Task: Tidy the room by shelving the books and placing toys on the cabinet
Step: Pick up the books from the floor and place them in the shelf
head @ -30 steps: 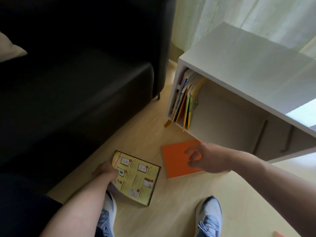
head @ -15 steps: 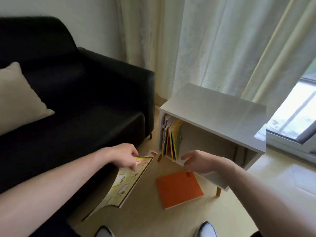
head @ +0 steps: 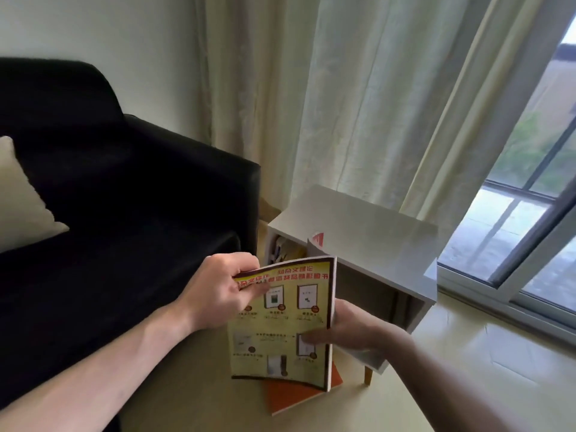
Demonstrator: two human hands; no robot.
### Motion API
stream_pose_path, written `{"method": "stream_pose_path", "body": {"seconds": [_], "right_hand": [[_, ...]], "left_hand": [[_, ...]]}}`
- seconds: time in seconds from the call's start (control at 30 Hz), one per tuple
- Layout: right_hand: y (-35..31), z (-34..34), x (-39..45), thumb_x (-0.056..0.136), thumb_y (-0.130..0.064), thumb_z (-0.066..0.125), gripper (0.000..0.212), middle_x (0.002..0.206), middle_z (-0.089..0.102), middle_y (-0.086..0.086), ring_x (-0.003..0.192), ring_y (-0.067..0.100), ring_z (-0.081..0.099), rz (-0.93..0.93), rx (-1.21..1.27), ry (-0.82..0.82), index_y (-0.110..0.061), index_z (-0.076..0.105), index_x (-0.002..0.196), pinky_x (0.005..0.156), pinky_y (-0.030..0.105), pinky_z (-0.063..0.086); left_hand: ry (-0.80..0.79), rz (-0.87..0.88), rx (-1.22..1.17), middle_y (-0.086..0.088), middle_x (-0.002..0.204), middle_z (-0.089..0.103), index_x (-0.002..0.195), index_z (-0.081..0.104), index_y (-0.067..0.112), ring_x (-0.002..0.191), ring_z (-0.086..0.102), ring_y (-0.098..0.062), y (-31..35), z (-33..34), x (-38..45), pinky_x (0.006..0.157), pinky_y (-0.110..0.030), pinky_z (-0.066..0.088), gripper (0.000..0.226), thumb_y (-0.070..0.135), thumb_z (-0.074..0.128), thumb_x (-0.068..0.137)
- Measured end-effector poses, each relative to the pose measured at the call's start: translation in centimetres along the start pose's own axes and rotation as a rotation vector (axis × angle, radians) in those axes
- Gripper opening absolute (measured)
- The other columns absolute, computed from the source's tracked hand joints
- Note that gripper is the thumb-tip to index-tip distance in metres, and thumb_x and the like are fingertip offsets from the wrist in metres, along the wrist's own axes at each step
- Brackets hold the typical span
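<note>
Pale curtains (head: 358, 104) hang behind a low white cabinet (head: 367, 226) beside a black sofa (head: 124, 213) with a cream cushion (head: 18, 201); window (head: 530, 213) at right, light wood floor (head: 467, 353) below. I note both hands on one book (head: 282, 322), a thin yellow paperback held up in the air in front of the cabinet's open shelf. Left hand (head: 218, 294) pinches the top left corner, thumb on the cover, fingers curled behind. Right hand (head: 346, 330) grasps the right edge lower down, thumb across the cover; its fingers are hidden behind the pages, so I cannot see exactly how they lie. Book's long axis runs roughly upright, cover facing me, spine side at right, pages slightly bowed. Shelf opening lies just beyond and a little right of the book; a few books (head: 280, 249) already stand at its left end, partly hidden. Judgement: the book is already near upright, so the coming move is mostly forward and down into the gap beside those books; right hand is nearer the opening. A second, orange book (head: 299, 397) lies flat on the floor under the held one, still unshelved. No toys in view.
</note>
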State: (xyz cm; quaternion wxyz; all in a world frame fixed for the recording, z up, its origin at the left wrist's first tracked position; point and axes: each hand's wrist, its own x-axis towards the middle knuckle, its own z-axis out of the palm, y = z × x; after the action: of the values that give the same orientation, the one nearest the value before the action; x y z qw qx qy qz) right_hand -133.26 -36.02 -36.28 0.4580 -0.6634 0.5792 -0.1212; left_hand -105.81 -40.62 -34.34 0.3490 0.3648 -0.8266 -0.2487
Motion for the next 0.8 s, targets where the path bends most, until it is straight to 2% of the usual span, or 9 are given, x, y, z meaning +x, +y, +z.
{"method": "stream_pose_path", "body": {"seconds": [0.07, 0.13, 0.23, 0.37, 0.43, 0.53, 0.63, 0.73, 0.8], "right_hand": [[-0.1, -0.3, -0.1, 0.093, -0.03, 0.07, 0.03, 0.116, 0.073, -0.016, 0.108, 0.007, 0.071, -0.012, 0.07, 0.083, -0.037, 0.065, 0.122, 0.092, 0.042, 0.06], [-0.7, -0.7, -0.4, 0.096, -0.027, 0.068, 0.022, 0.113, 0.075, -0.012, 0.104, 0.01, 0.073, -0.051, 0.154, 0.179, -0.031, 0.068, 0.118, 0.088, 0.042, 0.062], [-2.2, -1.6, -1.1, 0.096, -0.023, 0.068, 0.017, 0.107, 0.077, -0.01, 0.098, 0.012, 0.075, -0.167, 0.226, 0.376, -0.029, 0.07, 0.112, 0.08, 0.038, 0.064], [-3.4, -3.5, -2.0, 0.096, -0.028, 0.069, 0.014, 0.099, 0.077, -0.011, 0.087, 0.009, 0.075, -0.296, 0.182, 0.752, -0.035, 0.069, 0.108, 0.068, 0.032, 0.064], [-3.5, -4.5, -2.3, 0.096, -0.027, 0.068, 0.023, 0.096, 0.074, -0.02, 0.086, 0.003, 0.073, -0.344, 0.141, 0.936, -0.047, 0.066, 0.108, 0.063, 0.023, 0.061], [-3.0, -6.6, -1.9, 0.099, -0.027, 0.065, 0.036, 0.101, 0.069, -0.035, 0.091, -0.003, 0.069, -0.377, 0.097, 1.257, -0.059, 0.064, 0.118, 0.07, 0.019, 0.057], [-1.0, -8.9, -1.3, 0.097, -0.017, 0.066, 0.044, 0.113, 0.072, -0.022, 0.097, 0.008, 0.069, -0.323, 0.039, 1.536, -0.05, 0.064, 0.127, 0.076, 0.03, 0.055], [1.9, -9.5, -0.3, 0.095, -0.013, 0.066, 0.047, 0.128, 0.07, -0.012, 0.104, 0.016, 0.068, -0.11, -0.101, 1.582, -0.046, 0.066, 0.129, 0.072, 0.033, 0.054], [3.7, -9.3, 0.4, 0.093, -0.01, 0.064, 0.051, 0.13, 0.069, -0.009, 0.11, 0.022, 0.066, 0.02, -0.202, 1.5, -0.046, 0.066, 0.129, 0.087, 0.041, 0.055]], "left_hand": [[0.048, -0.012, -0.043, 0.009, 0.077, 0.071, 0.077, 0.067, 0.025, 0.068, 0.07, -0.02, -0.1, 0.4, 0.7, 0.052, -0.043, 0.056, 0.021, 0.035, 0.077, 0.094], [0.111, -0.029, -0.065, 0.009, 0.078, 0.072, 0.078, 0.068, 0.025, 0.07, 0.071, -0.02, -0.2, 0.3, 1.6, 0.053, -0.043, 0.058, 0.021, 0.038, 0.077, 0.093], [0.265, -0.069, -0.12, 0.016, 0.093, 0.074, 0.092, 0.073, 0.028, 0.085, 0.074, -0.009, -0.8, -0.3, 3.0, 0.062, -0.034, 0.062, 0.012, 0.039, 0.079, 0.089], [0.426, -0.219, -0.071, 0.018, 0.106, 0.068, 0.119, 0.062, 0.034, 0.097, 0.066, -0.001, -2.0, -0.2, 4.1, 0.075, -0.03, 0.057, 0.043, 0.046, 0.082, 0.083], [0.42, -0.316, -0.068, 0.017, 0.116, 0.061, 0.129, 0.056, 0.031, 0.102, 0.063, -0.004, -2.8, 0.4, 4.3, 0.08, -0.031, 0.056, 0.057, 0.044, 0.084, 0.081], [0.332, -0.333, 0.0, 0.015, 0.118, 0.058, 0.128, 0.056, 0.031, 0.101, 0.062, -0.004, -3.7, 1.5, 4.4, 0.08, -0.023, 0.052, 0.051, 0.036, 0.083, 0.086], [0.254, -0.282, 0.071, 0.019, 0.114, 0.057, 0.12, 0.059, 0.034, 0.097, 0.062, -0.002, -3.7, 2.7, 4.3, 0.076, -0.016, 0.049, 0.04, 0.031, 0.082, 0.088], [0.167, -0.226, 0.1, 0.02, 0.11, 0.057, 0.115, 0.061, 0.035, 0.096, 0.062, -0.003, -3.4, 3.7, 4.0, 0.073, -0.016, 0.051, 0.033, 0.029, 0.081, 0.089], [0.108, -0.207, 0.105, 0.022, 0.108, 0.057, 0.112, 0.063, 0.036, 0.096, 0.062, -0.003, -3.3, 4.0, 3.7, 0.073, -0.02, 0.055, 0.031, 0.03, 0.081, 0.088]]}}
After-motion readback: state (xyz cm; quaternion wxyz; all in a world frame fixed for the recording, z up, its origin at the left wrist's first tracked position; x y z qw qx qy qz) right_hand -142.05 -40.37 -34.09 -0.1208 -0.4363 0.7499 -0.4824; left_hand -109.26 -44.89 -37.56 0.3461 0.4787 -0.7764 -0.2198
